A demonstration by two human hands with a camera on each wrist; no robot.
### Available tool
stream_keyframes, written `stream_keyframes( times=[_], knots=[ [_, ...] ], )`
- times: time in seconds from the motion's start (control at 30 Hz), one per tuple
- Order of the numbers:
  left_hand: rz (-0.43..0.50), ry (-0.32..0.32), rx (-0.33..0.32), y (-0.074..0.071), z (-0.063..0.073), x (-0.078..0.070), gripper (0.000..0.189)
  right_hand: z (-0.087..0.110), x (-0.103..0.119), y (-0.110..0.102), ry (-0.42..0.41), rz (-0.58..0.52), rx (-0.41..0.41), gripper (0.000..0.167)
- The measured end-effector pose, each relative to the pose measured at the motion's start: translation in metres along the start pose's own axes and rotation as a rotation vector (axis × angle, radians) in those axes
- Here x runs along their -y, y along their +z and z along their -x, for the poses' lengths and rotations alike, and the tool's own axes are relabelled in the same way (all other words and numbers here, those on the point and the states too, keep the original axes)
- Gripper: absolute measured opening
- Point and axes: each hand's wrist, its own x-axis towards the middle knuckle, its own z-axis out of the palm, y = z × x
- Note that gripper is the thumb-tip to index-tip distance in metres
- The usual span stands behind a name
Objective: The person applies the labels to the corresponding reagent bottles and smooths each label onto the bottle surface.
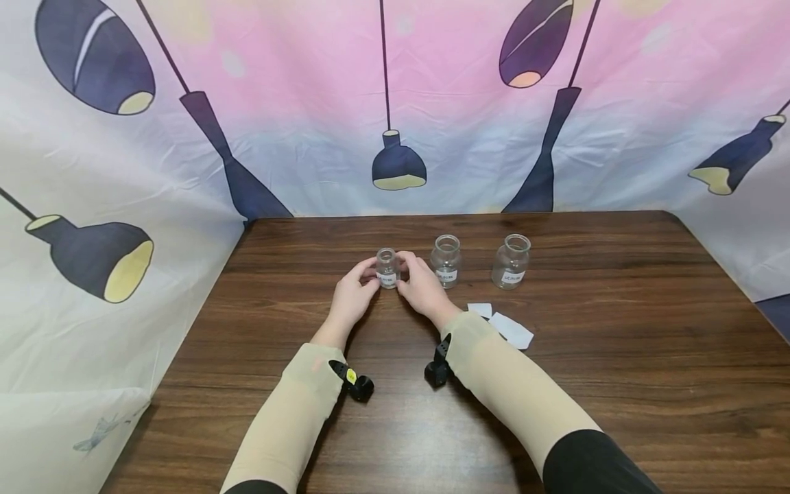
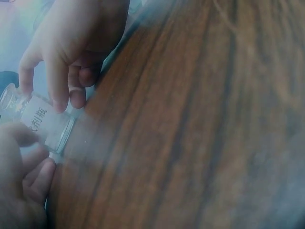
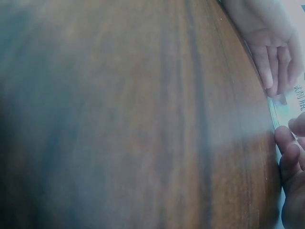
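Note:
A small clear glass reagent bottle [image 1: 386, 266] stands upright on the table with a white label of printed characters on its front. My left hand [image 1: 353, 293] holds its left side between thumb and fingers. From the other side my right hand [image 1: 424, 284] grips it, the thumb near the label's edge and the index finger by the neck. The left wrist view shows the bottle [image 2: 47, 121] tilted by the camera, between the right hand [image 2: 78, 40] above and the left hand [image 2: 19, 167] below. In the right wrist view the bottle is mostly cut off at the frame's edge.
Two larger labelled glass bottles stand to the right: one bottle [image 1: 446, 259] just beyond my right hand, another bottle [image 1: 511, 262] farther right. White paper pieces [image 1: 511, 330] lie beside my right forearm. A printed cloth [image 1: 333, 165] hangs behind the wooden table [image 1: 617, 329].

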Motion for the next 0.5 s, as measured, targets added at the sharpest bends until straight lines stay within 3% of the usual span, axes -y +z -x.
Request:
stream_keyframes(
  times=[0.2,0.5],
  knots=[
    [0.019,-0.008,-0.016,-0.0022,0.0016,-0.0002,0.038,0.0012,-0.0004,0.0001,-0.024,-0.016,-0.002,0.055],
    [0.020,-0.002,-0.023,-0.0018,0.0018,0.0003,0.038,0.0012,0.0051,0.0057,0.012,-0.014,-0.021,0.056]
  ],
)
